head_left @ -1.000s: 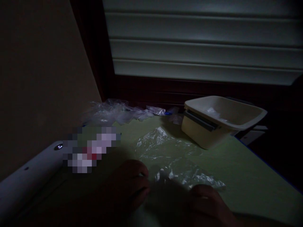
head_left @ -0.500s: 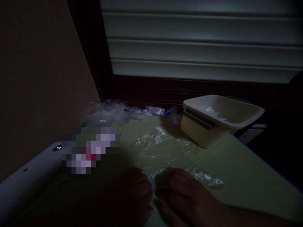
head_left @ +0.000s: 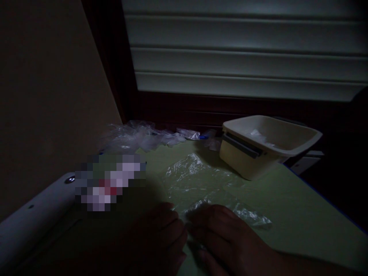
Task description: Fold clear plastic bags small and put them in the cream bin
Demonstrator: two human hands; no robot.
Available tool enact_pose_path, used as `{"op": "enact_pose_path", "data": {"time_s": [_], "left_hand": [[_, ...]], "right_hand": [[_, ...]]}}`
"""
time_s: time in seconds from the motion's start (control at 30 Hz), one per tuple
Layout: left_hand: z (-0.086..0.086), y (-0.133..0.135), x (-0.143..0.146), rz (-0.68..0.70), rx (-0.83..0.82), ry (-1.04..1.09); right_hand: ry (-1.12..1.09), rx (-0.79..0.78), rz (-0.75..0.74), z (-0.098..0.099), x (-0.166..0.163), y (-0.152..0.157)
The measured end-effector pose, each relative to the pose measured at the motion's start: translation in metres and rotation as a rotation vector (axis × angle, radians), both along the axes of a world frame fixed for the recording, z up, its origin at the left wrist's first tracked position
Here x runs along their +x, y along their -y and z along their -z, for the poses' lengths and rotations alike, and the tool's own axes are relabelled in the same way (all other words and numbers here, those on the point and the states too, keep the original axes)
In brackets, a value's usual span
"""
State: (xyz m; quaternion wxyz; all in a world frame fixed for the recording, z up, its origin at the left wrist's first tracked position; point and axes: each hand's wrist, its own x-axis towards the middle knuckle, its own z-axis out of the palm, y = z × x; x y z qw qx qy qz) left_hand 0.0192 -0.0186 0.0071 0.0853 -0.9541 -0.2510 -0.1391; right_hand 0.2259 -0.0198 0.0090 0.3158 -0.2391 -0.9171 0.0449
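Observation:
A crinkled clear plastic bag point(head_left: 198, 180) lies flat on the green tabletop, its near edge running to both my hands. My left hand point(head_left: 168, 234), deep in shadow, is closed with its fingers curled at that edge. Close beside it, my right hand point(head_left: 227, 237) is closed too, knuckles up, pinching the plastic from the other side. Both sets of fingertips almost meet, and what lies under them is hidden.
A cream plastic bin point(head_left: 241, 161) with a grey handle stands at the back right, some clear plastic inside. More crumpled clear bags point(head_left: 138, 136) are heaped along the back edge. At the left are a blurred-out item point(head_left: 106, 184) and a long white object point(head_left: 37, 214).
My left hand has shifted very slightly right, closer to my right hand. The bag and bin look unchanged.

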Motion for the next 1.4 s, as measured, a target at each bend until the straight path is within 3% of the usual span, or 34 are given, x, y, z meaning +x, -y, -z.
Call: {"op": "enact_pose_path", "data": {"time_s": [0.2, 0.53, 0.83, 1.2, 1.4], "left_hand": [[-0.005, 0.001, 0.000, -0.014, 0.006, -0.045], [-0.009, 0.002, -0.001, -0.054, -0.049, 0.026], [-0.010, 0.003, -0.003, -0.006, -0.058, -0.028], [-0.014, 0.005, -0.004, -0.047, -0.063, -0.062], [-0.012, 0.005, -0.006, -0.090, 0.008, 0.001]], "right_hand": [[-0.031, 0.014, -0.003, 0.006, -0.002, 0.000], [0.050, -0.004, -0.033, -0.003, 0.001, -0.001], [0.045, 0.043, 0.092, 0.007, -0.002, 0.001], [0.197, 0.155, 0.313, 0.000, 0.006, 0.005], [0.162, 0.214, 0.319, 0.000, 0.004, 0.004]]}}
